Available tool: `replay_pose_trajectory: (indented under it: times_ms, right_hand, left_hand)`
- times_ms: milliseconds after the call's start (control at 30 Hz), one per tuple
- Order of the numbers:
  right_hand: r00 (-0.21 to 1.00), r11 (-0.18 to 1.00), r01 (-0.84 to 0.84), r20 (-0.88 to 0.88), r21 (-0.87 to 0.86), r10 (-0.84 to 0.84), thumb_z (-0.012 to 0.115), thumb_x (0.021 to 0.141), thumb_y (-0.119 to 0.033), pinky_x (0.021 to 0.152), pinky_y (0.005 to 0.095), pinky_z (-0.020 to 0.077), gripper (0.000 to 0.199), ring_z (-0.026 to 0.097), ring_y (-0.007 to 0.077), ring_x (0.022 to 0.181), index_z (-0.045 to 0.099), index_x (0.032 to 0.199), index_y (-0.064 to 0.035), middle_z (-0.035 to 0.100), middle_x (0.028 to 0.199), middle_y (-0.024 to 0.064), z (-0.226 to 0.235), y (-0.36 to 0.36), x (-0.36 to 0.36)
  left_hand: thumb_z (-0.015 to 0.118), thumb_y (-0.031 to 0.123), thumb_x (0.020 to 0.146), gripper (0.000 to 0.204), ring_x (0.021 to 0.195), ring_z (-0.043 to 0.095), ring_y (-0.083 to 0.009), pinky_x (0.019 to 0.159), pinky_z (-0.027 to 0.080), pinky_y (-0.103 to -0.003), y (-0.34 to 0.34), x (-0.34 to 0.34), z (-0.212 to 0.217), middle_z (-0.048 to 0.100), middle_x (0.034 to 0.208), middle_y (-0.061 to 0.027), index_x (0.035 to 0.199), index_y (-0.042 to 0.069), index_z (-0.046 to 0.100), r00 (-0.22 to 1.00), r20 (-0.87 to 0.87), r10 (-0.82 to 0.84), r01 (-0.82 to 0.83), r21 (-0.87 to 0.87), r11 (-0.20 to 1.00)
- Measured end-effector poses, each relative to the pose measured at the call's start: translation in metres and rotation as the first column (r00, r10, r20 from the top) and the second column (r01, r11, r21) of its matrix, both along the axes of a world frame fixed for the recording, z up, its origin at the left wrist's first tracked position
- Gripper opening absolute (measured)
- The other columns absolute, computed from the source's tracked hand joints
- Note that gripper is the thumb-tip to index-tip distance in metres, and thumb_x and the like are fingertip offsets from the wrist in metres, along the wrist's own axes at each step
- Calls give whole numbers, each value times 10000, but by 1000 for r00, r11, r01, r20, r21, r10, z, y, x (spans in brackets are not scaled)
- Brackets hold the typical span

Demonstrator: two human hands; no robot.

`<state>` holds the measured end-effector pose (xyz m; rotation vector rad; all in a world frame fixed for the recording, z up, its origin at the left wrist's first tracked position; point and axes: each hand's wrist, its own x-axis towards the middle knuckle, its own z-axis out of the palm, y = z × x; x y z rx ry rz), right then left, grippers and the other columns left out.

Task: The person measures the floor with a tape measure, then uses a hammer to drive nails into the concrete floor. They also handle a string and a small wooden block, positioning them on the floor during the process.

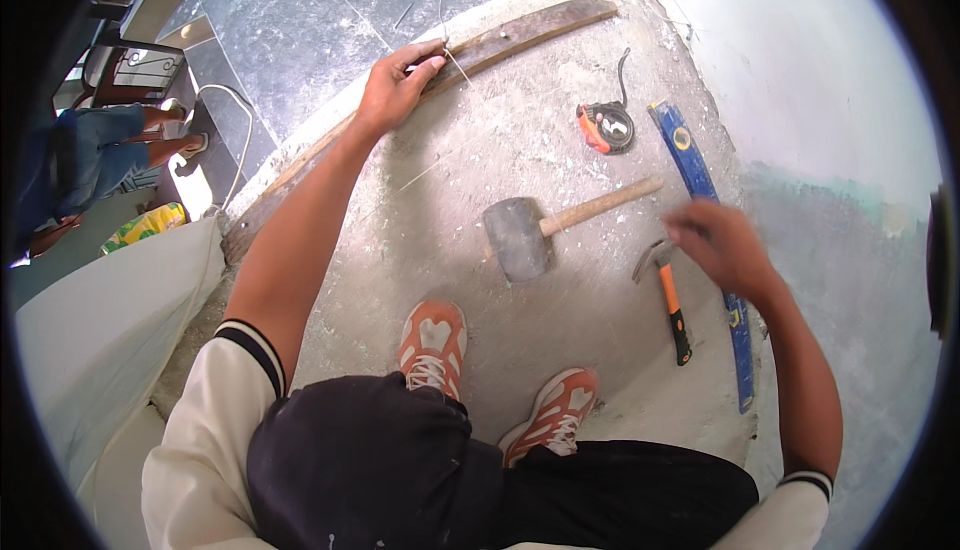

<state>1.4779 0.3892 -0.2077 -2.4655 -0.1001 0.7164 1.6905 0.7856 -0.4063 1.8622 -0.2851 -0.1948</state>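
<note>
The hammer lies on the floor nearer our right hand, handle pointing back at us; that grip is too blurry to tell, and our left hand seems to pinch string by the plank.

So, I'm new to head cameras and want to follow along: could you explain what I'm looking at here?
There's no machine here, just a person's two bare hands. The one picture comes from a wide fisheye camera on their head, looking down, so straight edges bend near the rim.

The left hand is at a wooden plank, its fingertips by a thin string; whether they pinch it is hard to tell. The right hand, blurred, is by the head of an orange-handled claw hammer and over a blue spirit level; I can't tell whether it touches either.

Also on the rough floor are a mallet and a tape measure.
</note>
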Motion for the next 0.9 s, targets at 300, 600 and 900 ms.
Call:
replay_pose_trajectory:
  times_ms: [300, 600, 900]
  right_hand:
    - [920, 934, 355, -189, 38, -342, 696, 945, -87, 735, 336, 538, 212, 693, 223, 814, 715, 1136, 3, 734, 1002, 148, -13, -37, -186]
    - [817, 864, 502, -345, 29, -463, 658, 980, -91, 827, 315, 546, 244, 695, 166, 916, 684, 1181, 44, 730, 1012, 104, -16, -41, -183]
    - [823, 865, 501, -324, 29, -466, 660, 984, -102, 840, 308, 539, 248, 689, 159, 932, 683, 1185, 41, 728, 1011, 95, -24, -46, -182]
  left_hand:
    - [760, 128, 918, 313, 981, 712, -138, 904, 547, -281, -20, -2, 11, 778, 1080, -77, 1222, 50, 756, 994, 21, 107, -109, 118, 987]
    - [825, 178, 871, 280, 892, 699, -111, 822, 546, -263, -17, 5, 6, 787, 998, -78, 1104, 25, 792, 982, -63, 177, -171, 91, 981]
    - [799, 152, 892, 233, 888, 697, -107, 822, 549, -261, -20, 5, 0, 785, 989, -67, 1086, 24, 797, 978, -94, 187, -187, 1, 982]
